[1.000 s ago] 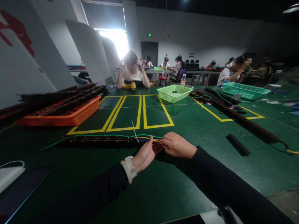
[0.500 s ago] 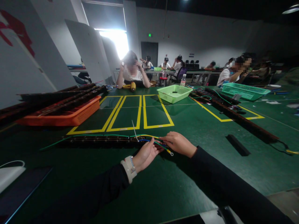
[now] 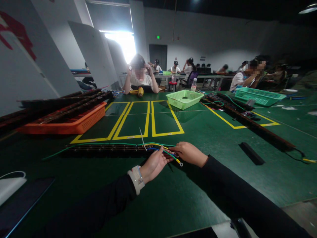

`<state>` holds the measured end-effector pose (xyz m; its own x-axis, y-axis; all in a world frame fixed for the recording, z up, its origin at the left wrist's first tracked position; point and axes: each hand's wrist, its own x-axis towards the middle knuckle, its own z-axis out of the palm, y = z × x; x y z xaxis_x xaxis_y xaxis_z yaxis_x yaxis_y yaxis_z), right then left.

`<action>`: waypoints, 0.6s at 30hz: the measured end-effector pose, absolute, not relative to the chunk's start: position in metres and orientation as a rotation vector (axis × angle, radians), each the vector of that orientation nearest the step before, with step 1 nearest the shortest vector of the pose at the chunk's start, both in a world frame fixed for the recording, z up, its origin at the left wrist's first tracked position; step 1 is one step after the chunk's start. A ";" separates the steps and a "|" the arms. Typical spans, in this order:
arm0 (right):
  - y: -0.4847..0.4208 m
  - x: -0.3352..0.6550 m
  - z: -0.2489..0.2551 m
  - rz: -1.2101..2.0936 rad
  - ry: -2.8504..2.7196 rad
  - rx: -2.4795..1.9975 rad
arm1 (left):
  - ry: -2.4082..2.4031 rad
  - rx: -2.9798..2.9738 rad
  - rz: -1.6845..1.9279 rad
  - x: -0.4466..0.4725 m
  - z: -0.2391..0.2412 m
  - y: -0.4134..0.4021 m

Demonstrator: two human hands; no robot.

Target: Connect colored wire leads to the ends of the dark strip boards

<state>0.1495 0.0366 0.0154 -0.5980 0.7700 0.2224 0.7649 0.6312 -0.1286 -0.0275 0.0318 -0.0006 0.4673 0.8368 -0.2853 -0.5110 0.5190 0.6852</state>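
A long dark strip (image 3: pixel 99 150) lies across the green table in front of me, with a green wire (image 3: pixel 91 143) running along its far edge. My left hand (image 3: pixel 156 163) is closed around the wires at the strip's right end, palm turned up. Among these wires are a blue one, a yellow one and a green one ending in a ring terminal (image 3: pixel 181 164). Just right of it, my right hand (image 3: pixel 190 152) pinches the wire ends; which wire sits between its fingers is hidden. A white cable tie (image 3: pixel 142 138) stands up from the strip left of my hands.
An orange basket (image 3: pixel 81 124) bearing dark strips is at the left. Farther off are a light green basket (image 3: pixel 184 102), a teal basket (image 3: pixel 260 96) and a yellow heat gun (image 3: pixel 140 92) before a seated person. A short black bar (image 3: pixel 252 153) lies at the right.
My right hand has shifted slightly down, and the yellow wire's end by its fingers has dropped closer to the other wires. My left hand stays nearly in place.
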 end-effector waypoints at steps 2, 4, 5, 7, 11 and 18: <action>0.036 0.149 0.016 0.002 -2.538 -1.246 | 0.652 0.562 0.889 -0.028 -0.002 0.032; 0.035 0.150 0.018 -0.014 -2.439 -1.230 | 0.634 0.558 0.893 -0.028 -0.003 0.033; 0.033 0.150 0.020 -0.016 -2.389 -1.212 | 0.625 0.556 0.894 -0.029 -0.003 0.033; 0.030 0.150 0.025 -0.010 -2.341 -1.145 | 0.616 0.550 0.894 -0.030 -0.004 0.033; 0.023 0.150 0.032 -0.045 -2.477 -0.927 | 0.618 0.539 0.862 -0.031 -0.005 0.032; 0.020 0.145 0.032 -0.066 -2.643 -0.916 | 0.578 0.554 0.879 -0.030 -0.006 0.033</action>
